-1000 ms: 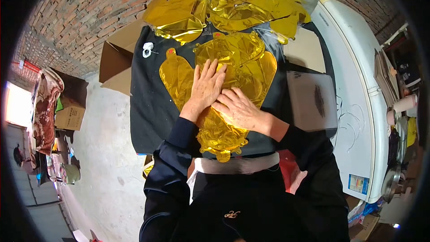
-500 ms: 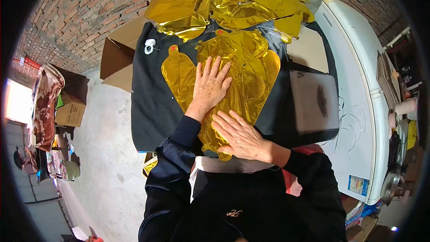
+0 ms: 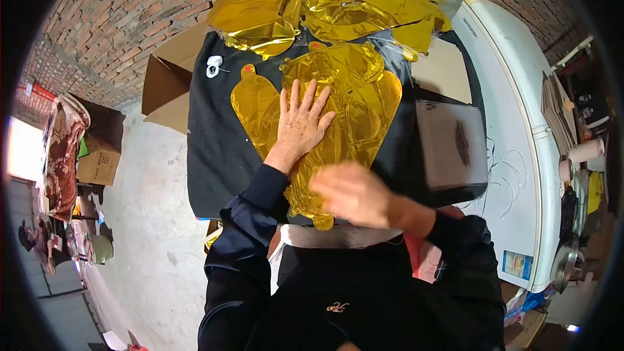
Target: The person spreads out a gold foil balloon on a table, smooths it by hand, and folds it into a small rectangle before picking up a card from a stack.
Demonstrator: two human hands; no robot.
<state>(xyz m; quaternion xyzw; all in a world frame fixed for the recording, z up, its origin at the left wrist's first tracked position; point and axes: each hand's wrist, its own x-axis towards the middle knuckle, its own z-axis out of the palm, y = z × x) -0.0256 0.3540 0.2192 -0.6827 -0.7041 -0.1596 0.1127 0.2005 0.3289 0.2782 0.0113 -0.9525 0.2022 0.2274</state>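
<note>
Gold foil (image 3: 374, 110), crinkled and glossy, lies under the left hand (image 3: 299, 130), which is set down palm first with its fingers spread and the thumb held out to the right. The right hand (image 3: 354, 195) is blurred, over the foil's narrow end by the near edge of the bench (image 3: 218, 175); its fingers look close together, but whether it pinches or touches the foil I cannot tell. The foil sits mid-bench, layered and wide toward the far side, tapering to a rounded tab (image 3: 323, 222) at the near edge. Two more tabs, each with a red mark, stick out at its far end.

Black cloth covers the bench. Near its far left corner lies a small white roll (image 3: 213, 66) with a loose thread. More gold foil pieces (image 3: 257, 10) are heaped along the far edge, some hanging past it. A pale flat board (image 3: 443, 73) lies by the far right corner, and just nearer, along the right edge, is a cloudy plastic-looking sheet (image 3: 453, 146) with a dark smudge. Beyond the left edge stands an open cardboard box (image 3: 170, 91); beyond the right edge, a white freezer (image 3: 507, 130).
</note>
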